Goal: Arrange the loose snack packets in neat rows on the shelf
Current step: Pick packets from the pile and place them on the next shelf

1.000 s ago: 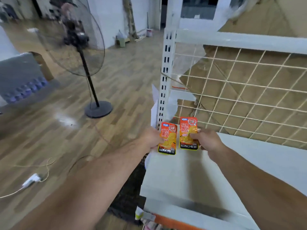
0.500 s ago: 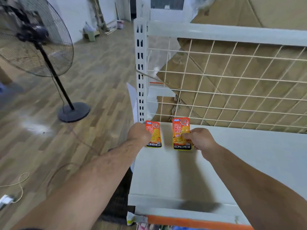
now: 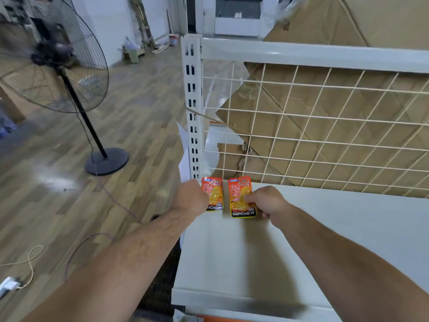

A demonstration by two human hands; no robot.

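Right hand (image 3: 267,202) has its fingers curled in, pinching the right edge of the right packet (image 3: 240,196) with the thumb on the front. Left hand (image 3: 193,197) is bunched up over the left edge of the left packet (image 3: 214,194) and seems to grip it, though its fingers are hidden. Both orange packets sit side by side with a small gap in the back left corner of the white shelf (image 3: 255,252), tops at the foot of the wire mesh (image 3: 301,135), right by the slotted post (image 3: 191,101). Compared to half a second ago, basically nothing moved: same grips, same gap. A second ago they were further forward. Fan (image 3: 53,66) stands off left on the floor.
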